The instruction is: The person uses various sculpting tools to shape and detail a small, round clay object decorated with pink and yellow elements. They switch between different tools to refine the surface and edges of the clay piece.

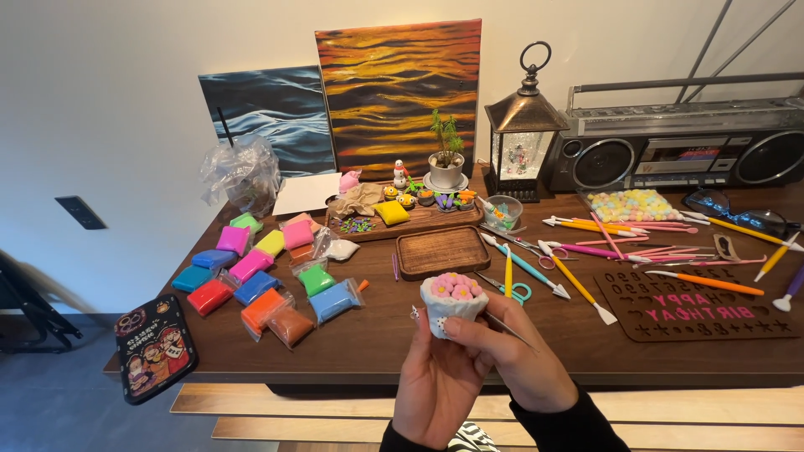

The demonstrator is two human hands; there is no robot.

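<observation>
Across the dark wooden table (377, 343) the work spreads wide: two wave paintings, one orange (400, 92) and one blue (266, 117), lean on the wall beside a grey radio (678, 146) and a small lantern (523, 125). To the left lie many packets of coloured clay (251, 272), most sealed, while a brown letter mould (703, 303) and a scatter of modelling tools (586, 251) cover the right side. Two wooden trays sit mid-table, the far one (419, 216) crowded with little finished figures, the near one (442, 251) bare.

Just above the table's near edge, both hands meet around a small white clay cup (452, 305). The left hand (435, 381) cradles it from below, fingers curled and pressed to its wall. The right hand (523, 360) steadies its side with the thumb while pinching a thin metal needle tool (507, 328) whose tip points away to the right.

Judging by its look, the piece is well advanced: the cup has a ruffled rim and stands upright, filled with several pink flowers (456, 286) with yellowish centres, packed close together on top. The white side appears smooth with a few small dark marks, so what remains seems to be fine detailing rather than shaping, though the far side is hidden
</observation>
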